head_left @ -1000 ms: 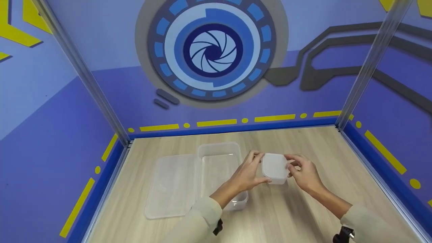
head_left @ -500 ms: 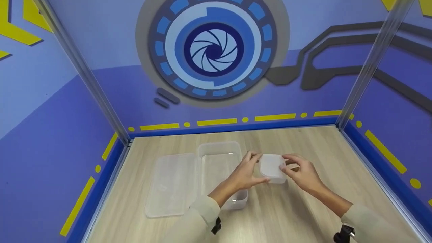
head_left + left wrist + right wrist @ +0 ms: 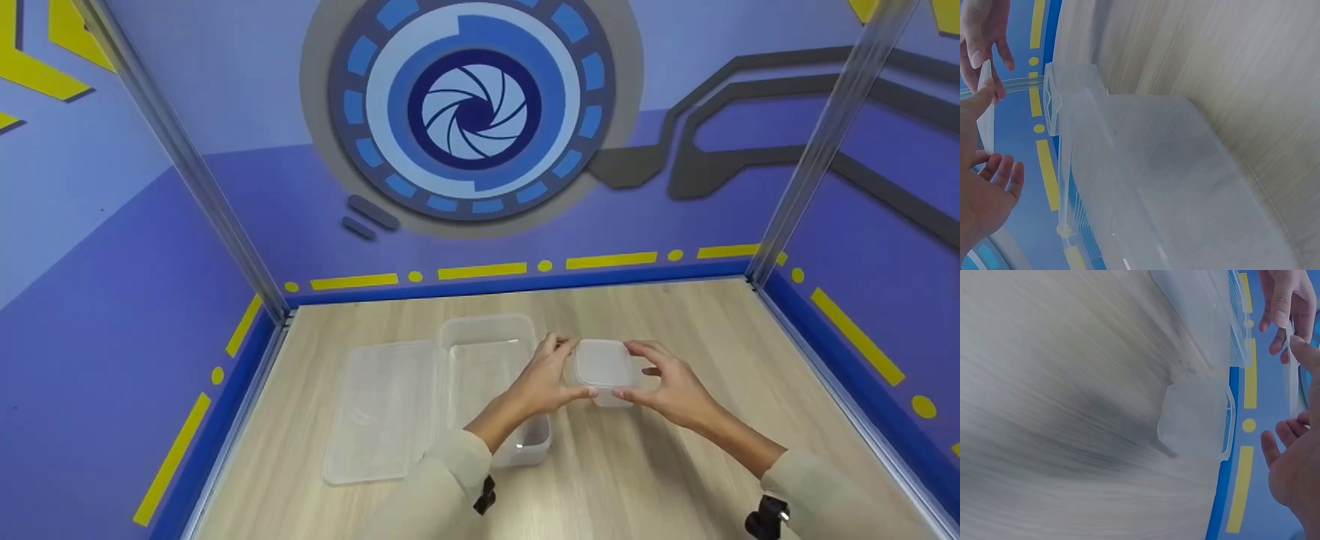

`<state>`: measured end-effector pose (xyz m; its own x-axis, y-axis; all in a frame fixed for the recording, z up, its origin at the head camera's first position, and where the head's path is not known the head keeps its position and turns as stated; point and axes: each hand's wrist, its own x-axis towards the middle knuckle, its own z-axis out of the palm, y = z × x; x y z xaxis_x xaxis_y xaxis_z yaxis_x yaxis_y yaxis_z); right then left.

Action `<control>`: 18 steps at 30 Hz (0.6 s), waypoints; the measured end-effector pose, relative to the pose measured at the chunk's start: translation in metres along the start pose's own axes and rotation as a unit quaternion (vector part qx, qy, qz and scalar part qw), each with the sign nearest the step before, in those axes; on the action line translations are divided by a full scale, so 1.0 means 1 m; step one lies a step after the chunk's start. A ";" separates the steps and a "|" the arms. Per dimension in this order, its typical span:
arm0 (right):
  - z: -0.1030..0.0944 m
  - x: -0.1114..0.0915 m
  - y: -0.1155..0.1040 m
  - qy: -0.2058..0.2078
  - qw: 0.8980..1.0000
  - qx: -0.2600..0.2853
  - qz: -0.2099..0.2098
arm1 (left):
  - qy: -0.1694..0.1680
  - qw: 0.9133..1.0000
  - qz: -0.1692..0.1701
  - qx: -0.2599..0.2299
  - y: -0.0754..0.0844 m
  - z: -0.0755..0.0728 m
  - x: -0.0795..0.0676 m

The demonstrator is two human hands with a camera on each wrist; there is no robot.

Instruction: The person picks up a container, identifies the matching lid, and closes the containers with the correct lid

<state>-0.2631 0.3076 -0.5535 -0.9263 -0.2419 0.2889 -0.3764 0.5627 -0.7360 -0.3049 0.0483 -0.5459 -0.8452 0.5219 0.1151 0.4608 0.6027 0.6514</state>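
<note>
Both hands hold a thin, rounded-square plastic lid (image 3: 604, 363) level above a small clear food container (image 3: 616, 397). In the right wrist view a gap shows between the lid (image 3: 1293, 377) and the small container (image 3: 1193, 419), which stands on the table. My left hand (image 3: 541, 381) pinches the lid's left side, thumb at the near corner and fingers at the far one. My right hand (image 3: 675, 386) pinches the right side likewise. From above, the lid covers most of the small container's opening, so its inside is hidden.
A large clear container (image 3: 487, 322) stands open to the left, partly behind my left forearm. Its flat lid (image 3: 386, 412) lies beside it on the wood-grain table (image 3: 262, 480). Blue printed walls (image 3: 247, 187) and metal posts enclose the table.
The small lid has shifted slightly left. My right thumb has moved from the lid's right edge round to its near corner. My left hand and the large container have hardly moved.
</note>
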 end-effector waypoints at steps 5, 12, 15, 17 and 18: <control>-0.003 0.003 0.002 0.000 1.000 -0.006 -0.002 | -0.003 1.000 -0.017 0.007 0.008 -0.002 0.005; -0.005 0.006 0.006 0.006 1.000 -0.015 -0.006 | 0.004 0.999 -0.037 0.019 0.012 0.001 0.015; -0.005 0.007 0.009 0.010 1.000 -0.016 -0.005 | 0.005 0.999 -0.044 0.029 0.014 0.003 0.020; -0.006 0.008 0.012 0.013 1.000 -0.020 -0.006 | 0.008 0.998 -0.045 0.042 0.015 0.004 0.024; -0.006 0.009 0.013 0.015 1.000 -0.022 -0.007 | 0.010 0.998 -0.044 0.052 0.016 0.004 0.026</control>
<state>-0.2767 0.3174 -0.5568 -0.9211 -0.2265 0.3165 -0.3882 0.5946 -0.7041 -0.3185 0.0742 -0.5359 -0.8882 0.4532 0.0762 0.4095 0.7053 0.5787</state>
